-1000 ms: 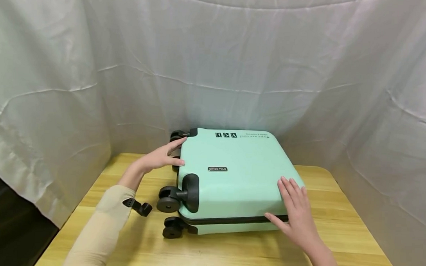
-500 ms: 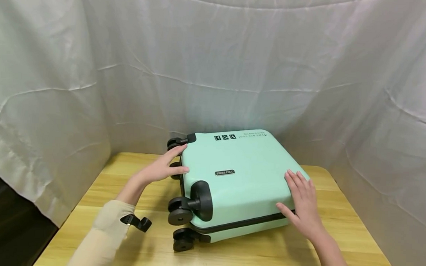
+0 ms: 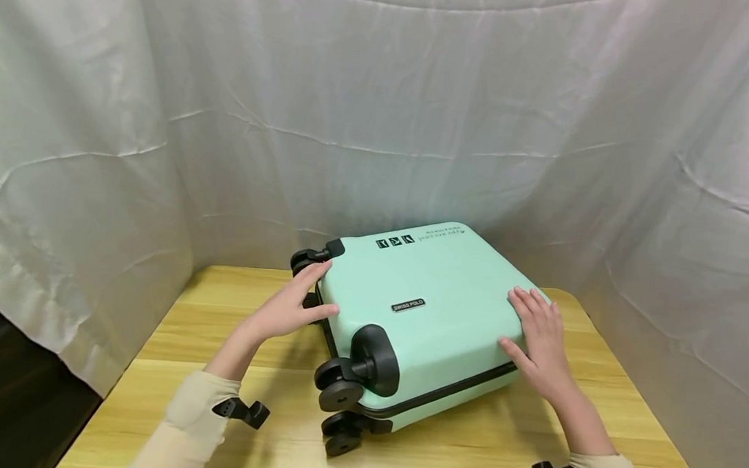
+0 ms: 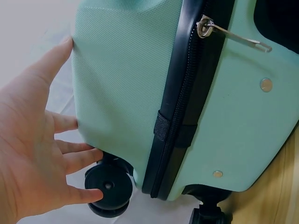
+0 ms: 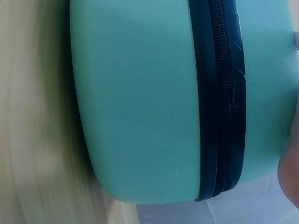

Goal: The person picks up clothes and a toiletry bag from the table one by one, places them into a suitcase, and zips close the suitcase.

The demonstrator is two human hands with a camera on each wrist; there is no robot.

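A mint-green hard-shell suitcase lies flat on the wooden table, turned at an angle, its black wheels facing left. My left hand touches the wheel-end edge with spread, mostly straight fingers. In the left wrist view those fingertips meet the shell, and one reaches a wheel; a metal zipper pull shows farther up. On the near right side of the lid, my right hand rests with extended fingers. The right wrist view shows the black zipper along the side and only a sliver of that hand.
The wooden table extends to both sides and in front of the suitcase. A grey-white curtain hangs close behind and at both sides. Black straps with small mounts sit on both sleeves.
The suitcase has turned, its near wheel corner swinging toward me and to the right. Both hands have moved slightly right with it, staying on the shell.
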